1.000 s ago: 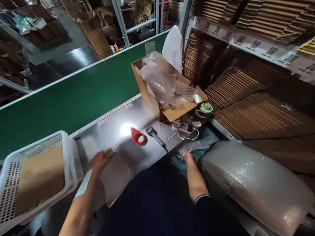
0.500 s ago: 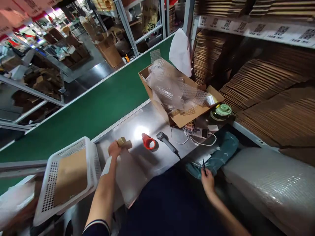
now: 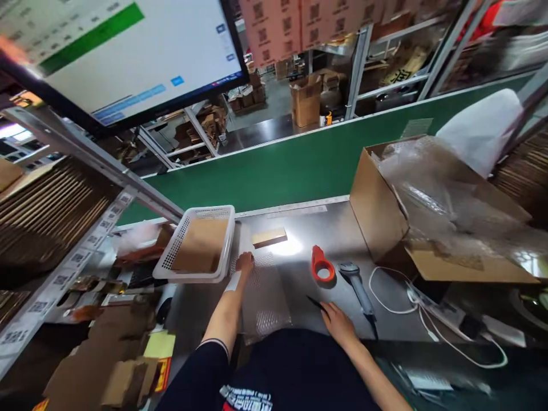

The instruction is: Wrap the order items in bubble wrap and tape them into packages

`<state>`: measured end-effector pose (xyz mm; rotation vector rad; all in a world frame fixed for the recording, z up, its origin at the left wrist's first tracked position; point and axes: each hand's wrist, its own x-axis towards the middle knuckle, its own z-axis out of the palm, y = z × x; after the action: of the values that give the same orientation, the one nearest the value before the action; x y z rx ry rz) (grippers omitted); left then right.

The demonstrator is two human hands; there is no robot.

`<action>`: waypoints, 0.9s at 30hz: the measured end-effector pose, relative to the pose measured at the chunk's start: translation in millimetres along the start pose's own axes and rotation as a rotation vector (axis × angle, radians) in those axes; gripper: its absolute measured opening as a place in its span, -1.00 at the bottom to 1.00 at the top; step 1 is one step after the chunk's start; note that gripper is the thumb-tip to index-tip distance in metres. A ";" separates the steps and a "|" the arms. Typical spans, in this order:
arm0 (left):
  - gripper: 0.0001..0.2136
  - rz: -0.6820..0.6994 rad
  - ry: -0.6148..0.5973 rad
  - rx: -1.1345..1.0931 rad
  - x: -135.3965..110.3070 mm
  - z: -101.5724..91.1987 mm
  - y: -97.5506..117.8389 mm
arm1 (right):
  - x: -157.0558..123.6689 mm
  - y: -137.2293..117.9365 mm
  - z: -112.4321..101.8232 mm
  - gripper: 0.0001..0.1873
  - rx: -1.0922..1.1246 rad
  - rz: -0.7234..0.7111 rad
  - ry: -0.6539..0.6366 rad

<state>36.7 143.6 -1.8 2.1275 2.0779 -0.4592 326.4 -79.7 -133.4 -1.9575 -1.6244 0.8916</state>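
My left hand (image 3: 245,262) is closed on a sheet of bubble wrap (image 3: 266,299) that lies across the metal table in front of my body. Just beyond it, a small flat cardboard box (image 3: 269,237) rests on the table, apart from my fingers. My right hand (image 3: 339,323) holds a slim black pen-like tool (image 3: 316,302), its tip pointing left and away from me; its exact kind is unclear. Near that hand lie a red tape dispenser (image 3: 322,266) and a grey barcode scanner (image 3: 358,289).
At left stands a white plastic basket (image 3: 229,245) with cardboard in it. A large open carton (image 3: 379,211) full of bubble wrap is at right, beside a power strip (image 3: 447,314) with white cables. Behind runs a green belt (image 3: 274,177); a monitor (image 3: 141,63) hangs above.
My left hand has let go of the small box, which now lies on the table. My right hand has come from the teal plastic at the right to the table's front. The view has turned left.
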 end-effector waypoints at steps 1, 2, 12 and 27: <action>-0.79 0.014 0.006 -0.002 -2.6 2.0 -3.0 | 6.7 -5.4 3.2 -0.55 -0.057 -0.018 0.001; -0.82 0.030 0.017 -0.003 -4.9 4.0 -5.1 | 10.9 -9.2 5.9 -0.55 -0.108 -0.025 0.010; -0.79 0.322 0.322 -0.104 -10.9 -6.7 -16.5 | 72.5 -61.2 -14.4 -0.55 0.008 -0.163 0.170; -0.71 0.593 0.435 -0.089 -48.0 13.8 -48.6 | 216.3 -216.9 -31.4 -0.75 -0.020 -0.414 -0.475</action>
<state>-13.5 95.8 5.4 2.8039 1.4491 0.1811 221.2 179.2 -4.0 -1.3952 -2.1992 1.2233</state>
